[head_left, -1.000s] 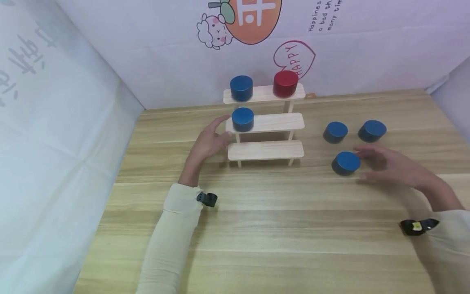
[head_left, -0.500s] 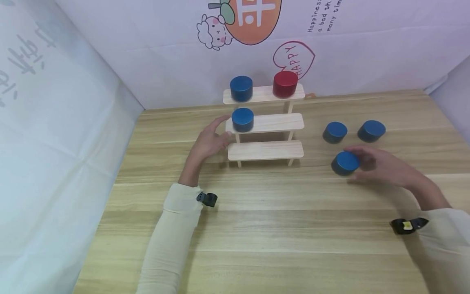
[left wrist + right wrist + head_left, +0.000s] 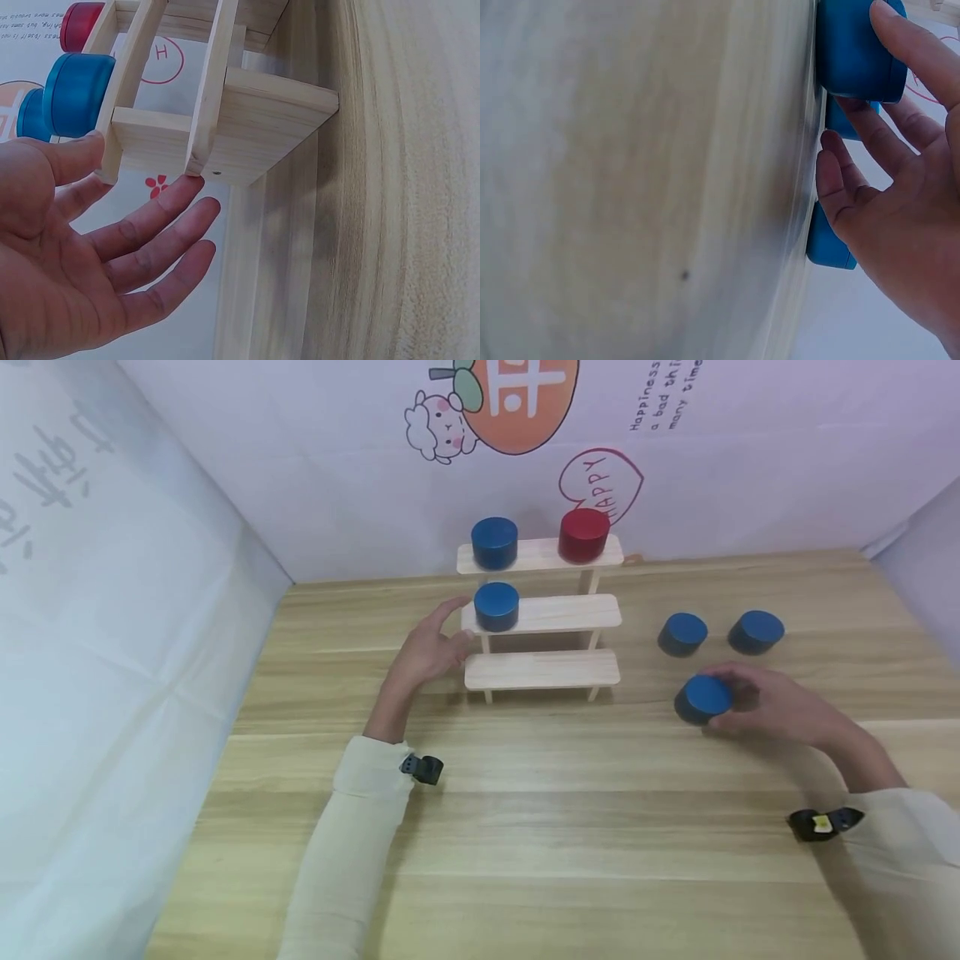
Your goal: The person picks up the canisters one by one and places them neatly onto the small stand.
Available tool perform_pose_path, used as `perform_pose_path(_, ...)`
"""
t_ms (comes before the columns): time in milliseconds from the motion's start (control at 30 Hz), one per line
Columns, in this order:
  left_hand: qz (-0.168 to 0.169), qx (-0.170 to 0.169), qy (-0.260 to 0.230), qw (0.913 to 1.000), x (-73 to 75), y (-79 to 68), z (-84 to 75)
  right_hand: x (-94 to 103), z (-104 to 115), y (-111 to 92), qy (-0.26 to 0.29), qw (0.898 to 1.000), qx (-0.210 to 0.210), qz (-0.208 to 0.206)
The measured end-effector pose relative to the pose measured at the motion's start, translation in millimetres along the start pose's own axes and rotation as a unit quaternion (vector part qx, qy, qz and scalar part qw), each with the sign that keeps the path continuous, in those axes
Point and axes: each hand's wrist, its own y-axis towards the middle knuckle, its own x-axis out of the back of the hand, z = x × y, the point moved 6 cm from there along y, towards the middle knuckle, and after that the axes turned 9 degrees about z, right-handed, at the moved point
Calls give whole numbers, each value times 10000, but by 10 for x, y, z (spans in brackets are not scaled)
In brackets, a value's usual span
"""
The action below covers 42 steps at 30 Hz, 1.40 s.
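Note:
My left hand (image 3: 427, 647) is at the left end of a small three-tier wooden shelf (image 3: 573, 614), thumb and index finger pinching the end of the middle board. Its other fingers are spread below, near the lowest board (image 3: 210, 105). A blue round tin (image 3: 497, 607) stands at that end of the middle board, just by the thumb. On the table to the right, my right hand (image 3: 780, 706) grips another blue round tin (image 3: 702, 699), thumb on its near side and fingers round the far side. In the right wrist view the thumb presses the held tin (image 3: 855, 52).
On the top board stand a blue tin (image 3: 494, 543) at left and a red tin (image 3: 584, 536) at right. Two more blue tins, one on the left (image 3: 682, 635) and one on the right (image 3: 756, 632), sit behind my right hand. A printed white cloth (image 3: 360, 485) hangs behind.
My right hand has moved left and closed its thumb and fingers round the nearest blue tin. The left hand has stayed at the shelf, and the view has tilted slightly.

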Motion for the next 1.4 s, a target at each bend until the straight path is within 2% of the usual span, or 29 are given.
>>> perform_pose_path(267, 10, 6, 149, 9999, -6, -4, 8, 46, 63, 29, -53, 9998, 4, -167)
perform_pose_path(533, 5, -15, 230, 9997, 21, 9, -26, 161, 498, 138, -58, 9971, 583, -493)
perform_pose_path(700, 28, -68, 142, 9999, 17, 23, -31, 201, 689, 172, 60, 9979, 464, -445)
perform_pose_path(833, 64, 0, 168, 9998, 14, 14, -18, 181, 751, 218, 310, 9977, 382, -463)
perform_pose_path(1067, 136, -39, 217, 9997, -1, 42, -15, 185, 856, 271, 336, 9955, 461, -757)
perform_pose_path(1267, 158, 39, 279, 9995, 13, 27, -9, 160, 1097, 309, 660, 9952, 411, -600)
perform_pose_path(1400, 148, -11, 246, 9996, 11, 20, -13, 153, 1187, 359, 533, 9954, 484, -632)
